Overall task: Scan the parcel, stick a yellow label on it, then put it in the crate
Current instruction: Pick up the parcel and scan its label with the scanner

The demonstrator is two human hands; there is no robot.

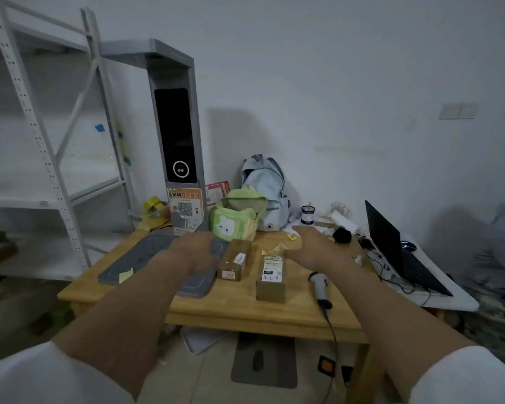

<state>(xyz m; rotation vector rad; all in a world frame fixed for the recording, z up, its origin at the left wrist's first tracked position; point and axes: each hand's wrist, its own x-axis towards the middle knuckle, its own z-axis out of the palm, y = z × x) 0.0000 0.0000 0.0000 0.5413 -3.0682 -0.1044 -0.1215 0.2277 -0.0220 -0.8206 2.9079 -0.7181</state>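
Two brown cardboard parcels lie on the wooden table [245,312]: a smaller parcel [234,260] at the left and a longer parcel [271,277] with a white written label beside it. My left hand [197,252] hovers just left of the smaller parcel, over the grey scanner base [146,252]; blur hides its fingers. My right hand [312,247] is stretched out, fingers apart, beyond the longer parcel, by yellow label scraps [277,249]. A handheld barcode scanner [319,284] lies to the right of the parcels. A yellow sticky note [126,275] rests on the grey base. No crate is visible.
A tall grey scanner kiosk [177,135] rises at the table's back. A green bag [236,220] and pale backpack [267,191] stand behind the parcels. An open laptop [391,243] sits right on a white table. White metal shelving [56,135] stands left. A seated person [502,243] is far right.
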